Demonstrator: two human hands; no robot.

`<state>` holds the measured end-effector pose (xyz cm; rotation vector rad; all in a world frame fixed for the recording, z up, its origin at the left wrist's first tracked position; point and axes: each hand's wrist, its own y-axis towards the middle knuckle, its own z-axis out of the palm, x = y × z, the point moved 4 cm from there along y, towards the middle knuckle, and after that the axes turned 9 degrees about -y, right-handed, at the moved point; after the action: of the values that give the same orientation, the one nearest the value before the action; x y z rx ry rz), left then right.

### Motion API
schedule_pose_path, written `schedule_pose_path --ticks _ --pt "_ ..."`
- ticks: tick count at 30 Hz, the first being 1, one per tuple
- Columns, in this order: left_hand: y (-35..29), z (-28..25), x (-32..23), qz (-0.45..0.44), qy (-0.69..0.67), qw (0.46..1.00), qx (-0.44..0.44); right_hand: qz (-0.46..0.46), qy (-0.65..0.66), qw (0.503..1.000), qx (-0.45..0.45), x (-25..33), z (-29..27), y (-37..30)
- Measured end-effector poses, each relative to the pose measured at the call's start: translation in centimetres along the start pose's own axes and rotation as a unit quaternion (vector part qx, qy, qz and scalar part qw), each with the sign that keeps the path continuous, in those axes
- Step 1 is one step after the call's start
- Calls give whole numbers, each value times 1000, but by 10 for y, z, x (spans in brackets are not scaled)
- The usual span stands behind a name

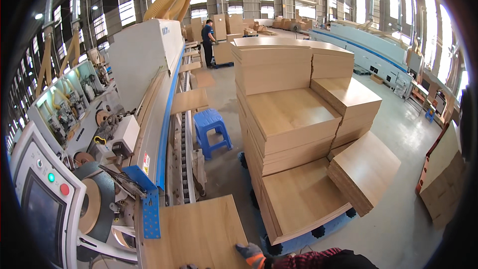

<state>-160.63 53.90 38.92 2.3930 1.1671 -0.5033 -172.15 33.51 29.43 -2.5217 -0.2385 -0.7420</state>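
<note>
R fingers (pixel 243 250) at panel (pixel 199 229) R edge, grip unclear | edge runs fwd | long axis unclear

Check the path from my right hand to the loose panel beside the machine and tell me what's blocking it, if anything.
Nothing visible blocks it: the gloved right hand appears to touch the right edge of the panel. The blue stool stands beyond the panel, not between them.

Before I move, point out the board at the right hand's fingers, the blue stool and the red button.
Board (pixel 196 233): head view, middle of its top face.
Blue stool (pixel 209 120): head view, on its seat.
Red button (pixel 64 189): head view, its round face.
</note>
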Motion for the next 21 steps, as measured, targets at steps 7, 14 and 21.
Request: schedule_pose_path --ticks 7,14,21 --pt "97 53 9 75 54 987 -129 -32 117 992 36 50 -7 99" --pt "160 66 -10 6 1 997 -83 -124 192 973 -14 86 -62 122" --pt "111 157 -106 -29 -368 929 3 -202 -170 870 -415 -143 -376 48"
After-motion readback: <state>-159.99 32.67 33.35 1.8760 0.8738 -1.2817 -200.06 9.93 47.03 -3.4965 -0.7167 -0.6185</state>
